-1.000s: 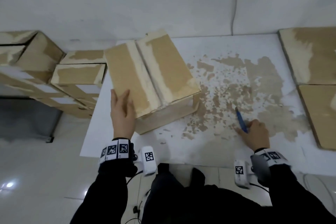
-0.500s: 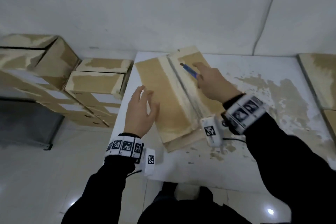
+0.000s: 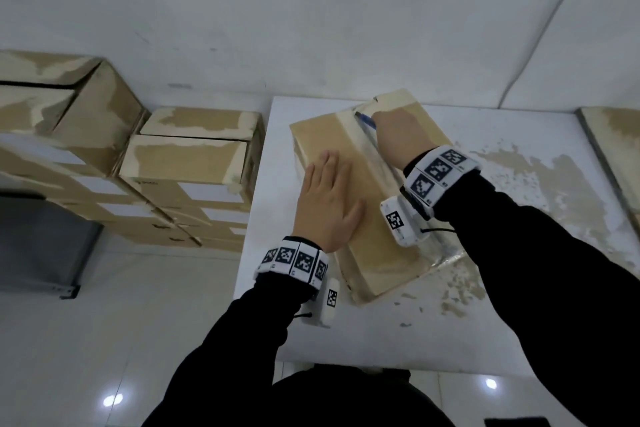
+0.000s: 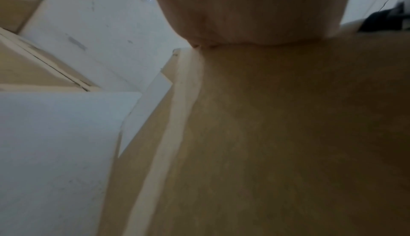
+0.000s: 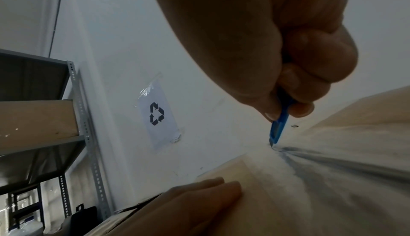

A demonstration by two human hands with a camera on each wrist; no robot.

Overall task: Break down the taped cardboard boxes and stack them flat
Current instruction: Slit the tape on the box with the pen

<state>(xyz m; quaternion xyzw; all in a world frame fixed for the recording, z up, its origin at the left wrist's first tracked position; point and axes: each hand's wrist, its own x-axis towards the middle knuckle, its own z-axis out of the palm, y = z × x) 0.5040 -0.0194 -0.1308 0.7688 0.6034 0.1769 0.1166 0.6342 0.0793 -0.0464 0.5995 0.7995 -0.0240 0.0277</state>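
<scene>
A taped cardboard box (image 3: pixel 325 135) lies on the white table (image 3: pixel 398 333), its top seam covered with clear tape. My left hand (image 3: pixel 325 198) presses flat on the left top flap, fingers straight; the left wrist view shows the palm (image 4: pixel 250 12) resting on the brown flap (image 4: pixel 288 134). My right hand (image 3: pixel 394 130) grips a blue box cutter (image 3: pixel 365 120) near the far end of the seam. In the right wrist view the cutter (image 5: pixel 279 126) touches the tape with its tip, and the left hand's fingertips (image 5: pixel 213 189) lie on the flap below.
Several closed cardboard boxes (image 3: pixel 187 159) are stacked on the floor left of the table. Flattened cardboard (image 3: pixel 616 156) lies at the table's right edge. The tabletop right of the box has peeled brown patches (image 3: pixel 540 184). A metal shelf (image 5: pixel 75 117) stands by the wall.
My right hand rose from the tabletop with the cutter and travelled to the far end of the box's seam. My left hand slid further onto the left flap and flattened.
</scene>
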